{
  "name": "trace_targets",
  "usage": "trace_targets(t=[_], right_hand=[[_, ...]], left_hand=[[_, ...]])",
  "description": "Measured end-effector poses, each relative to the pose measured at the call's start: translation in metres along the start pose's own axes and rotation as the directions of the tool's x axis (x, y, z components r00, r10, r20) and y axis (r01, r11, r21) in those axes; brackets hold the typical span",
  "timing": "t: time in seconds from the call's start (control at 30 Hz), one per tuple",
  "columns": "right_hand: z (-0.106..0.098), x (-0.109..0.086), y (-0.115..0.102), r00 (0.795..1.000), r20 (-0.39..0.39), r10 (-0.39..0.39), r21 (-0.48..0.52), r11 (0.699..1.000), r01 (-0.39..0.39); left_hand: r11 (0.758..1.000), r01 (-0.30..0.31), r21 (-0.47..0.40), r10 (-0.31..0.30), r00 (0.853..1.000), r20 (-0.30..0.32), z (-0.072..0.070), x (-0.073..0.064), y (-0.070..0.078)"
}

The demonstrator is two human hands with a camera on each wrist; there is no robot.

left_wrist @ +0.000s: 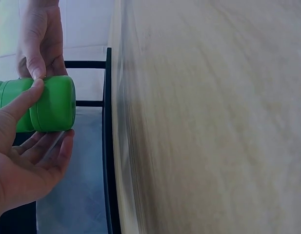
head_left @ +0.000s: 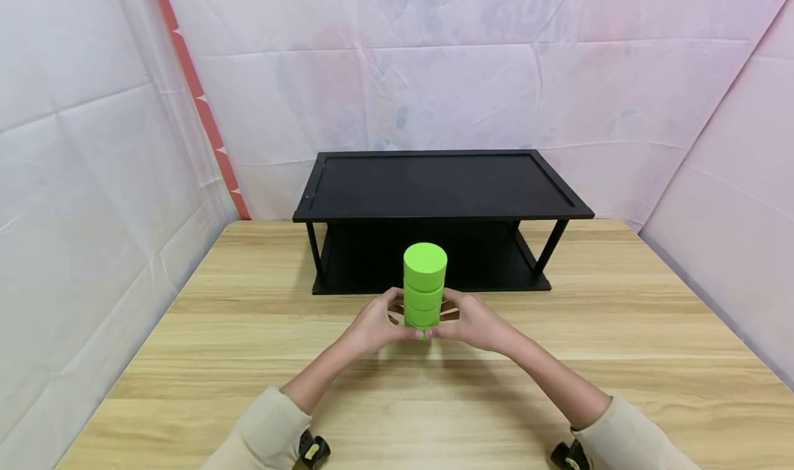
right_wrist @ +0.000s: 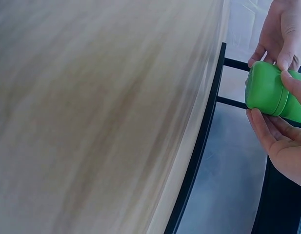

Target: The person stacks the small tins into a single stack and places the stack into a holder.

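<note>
An upright bright green cylinder point(head_left: 424, 284) with ring grooves round its side, like a canister, is held between both hands in front of the black shelf. From one side my left hand point(head_left: 378, 324) grips its lower part, thumb across the front and fingers curved behind. My right hand point(head_left: 471, 322) grips it from the other side in the same way, and the two thumb tips nearly meet. In the left wrist view the green cylinder point(left_wrist: 52, 105) shows its base above the tabletop. The right wrist view shows fingertips at the lower edge of the cylinder point(right_wrist: 265, 90).
A black two-tier shelf point(head_left: 434, 184) stands at the back of the wooden table point(head_left: 248, 360), its lower board point(head_left: 372, 256) behind the cylinder. White sheeting point(head_left: 446, 77) hangs behind the table and along both sides, with a red strip point(head_left: 198, 98) at the left corner.
</note>
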State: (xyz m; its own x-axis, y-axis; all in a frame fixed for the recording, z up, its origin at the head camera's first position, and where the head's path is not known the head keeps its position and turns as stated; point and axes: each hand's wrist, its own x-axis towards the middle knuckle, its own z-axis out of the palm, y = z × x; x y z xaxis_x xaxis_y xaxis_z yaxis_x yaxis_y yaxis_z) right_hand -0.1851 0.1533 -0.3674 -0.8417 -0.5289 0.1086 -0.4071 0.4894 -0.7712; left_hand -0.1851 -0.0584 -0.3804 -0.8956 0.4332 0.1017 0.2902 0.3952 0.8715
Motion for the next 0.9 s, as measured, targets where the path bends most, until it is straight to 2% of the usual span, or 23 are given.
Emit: trace_targets(t=[0.27,0.6,0.83,0.9], right_hand=[[-0.0014,-0.0015,-0.0031,1.0,-0.023,-0.006,-0.003,1.0,0.006],[-0.0041,-0.0037,-0.0057,0.998,-0.063,0.003,0.01,1.0,-0.002],[-0.0062,-0.0041,-0.0065,0.997,-0.074,0.006,0.016,1.0,-0.005],[-0.0057,-0.004,-0.0065,0.997,-0.079,0.012,0.019,1.0,-0.01]], left_hand=[[0.999,-0.033,-0.043,0.033,0.999,-0.006,0.0016,-0.0001,-0.0012],[0.991,-0.028,-0.129,0.026,0.999,-0.022,0.0036,0.0001,-0.0003],[0.99,-0.027,-0.14,0.021,0.999,-0.045,0.0044,0.0005,0.002],[0.99,-0.03,-0.139,0.024,0.999,-0.044,0.0031,-0.002,0.0076]])
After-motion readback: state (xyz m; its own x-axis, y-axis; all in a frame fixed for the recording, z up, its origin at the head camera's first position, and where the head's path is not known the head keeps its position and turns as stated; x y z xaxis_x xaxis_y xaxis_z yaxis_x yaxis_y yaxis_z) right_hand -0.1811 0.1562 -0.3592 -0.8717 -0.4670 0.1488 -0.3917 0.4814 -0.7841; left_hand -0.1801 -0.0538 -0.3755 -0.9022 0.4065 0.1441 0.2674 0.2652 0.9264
